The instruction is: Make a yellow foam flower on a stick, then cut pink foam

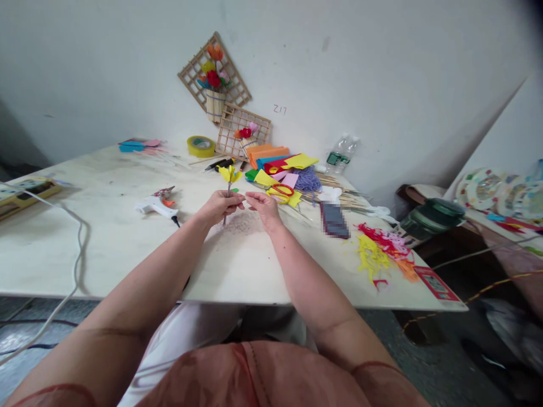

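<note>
- My left hand point(220, 204) is closed around the thin stick of a yellow paper flower point(229, 174), holding it upright over the middle of the table point(106, 237); the bloom stands just above my fingers.
- My right hand point(263, 204) is half closed, its fingertips pinched together just beside the stick; whether they hold anything I cannot tell.
- A white glue gun point(156, 204) lies on the table to the left of my left hand, apart from it.
- Scissors with red and yellow handles point(280, 192) lie just behind my right hand, on loose foam sheets point(280, 164) in orange, blue, red, yellow and pink.
- Against the wall lean two wooden lattice frames; the upper one point(214, 70) carries a small stick-built vase point(215, 104) filled with paper flowers, orange, yellow and red.
- The lower frame point(242, 135) carries a smaller vase point(247, 144) with a red and a pink flower in it.
- A roll of yellow tape point(201, 146) lies flat near the lower frame.
- A clear plastic bottle point(341, 152) with a green label leans by the wall; its contents I cannot make out.
- Yellow, red and orange scraps point(379, 249) lie heaped near the table's right edge.
</note>
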Available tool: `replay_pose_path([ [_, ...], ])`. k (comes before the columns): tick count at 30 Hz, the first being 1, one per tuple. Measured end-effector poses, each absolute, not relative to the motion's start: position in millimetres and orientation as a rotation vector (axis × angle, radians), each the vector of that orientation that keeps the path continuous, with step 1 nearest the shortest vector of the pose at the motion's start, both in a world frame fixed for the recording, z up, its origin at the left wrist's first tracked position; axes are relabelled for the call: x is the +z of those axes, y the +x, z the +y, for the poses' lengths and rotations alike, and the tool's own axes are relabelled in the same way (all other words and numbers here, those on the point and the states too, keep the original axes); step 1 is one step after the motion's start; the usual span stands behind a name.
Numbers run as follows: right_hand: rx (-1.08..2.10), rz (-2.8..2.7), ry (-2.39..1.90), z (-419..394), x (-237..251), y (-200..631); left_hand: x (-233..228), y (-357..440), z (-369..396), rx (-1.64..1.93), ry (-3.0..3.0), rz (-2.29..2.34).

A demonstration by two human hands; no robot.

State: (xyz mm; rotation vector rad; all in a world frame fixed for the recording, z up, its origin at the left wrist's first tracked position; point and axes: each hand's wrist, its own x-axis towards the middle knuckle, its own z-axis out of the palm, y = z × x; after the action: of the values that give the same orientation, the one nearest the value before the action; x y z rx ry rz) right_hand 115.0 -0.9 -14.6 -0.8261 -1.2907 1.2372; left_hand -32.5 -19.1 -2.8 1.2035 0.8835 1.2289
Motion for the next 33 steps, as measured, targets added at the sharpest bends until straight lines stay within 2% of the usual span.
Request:
replay_pose_path([
  [12, 1.504, -1.004, -0.761, -5, -11, 114, -4, -25, -21, 1.239, 1.287, 0.974],
  [16, 1.501, -0.842, -0.781, -1, -8, 121, -6, -27, -20, 1.225, 1.314, 0.951],
  [21, 1.46, -1.013, -0.762, -1, -9, 123, -4, -29, -20, 1.255, 1.274, 0.904],
  [28, 1.578, -1.319, -0.643, -8, -8, 121, 3, -28, -26, 1.272, 1.255, 0.812],
  [33, 1.452, -1.348, -0.712, -6, -9, 120, 3, -29, -26, 1.283, 1.225, 0.801],
])
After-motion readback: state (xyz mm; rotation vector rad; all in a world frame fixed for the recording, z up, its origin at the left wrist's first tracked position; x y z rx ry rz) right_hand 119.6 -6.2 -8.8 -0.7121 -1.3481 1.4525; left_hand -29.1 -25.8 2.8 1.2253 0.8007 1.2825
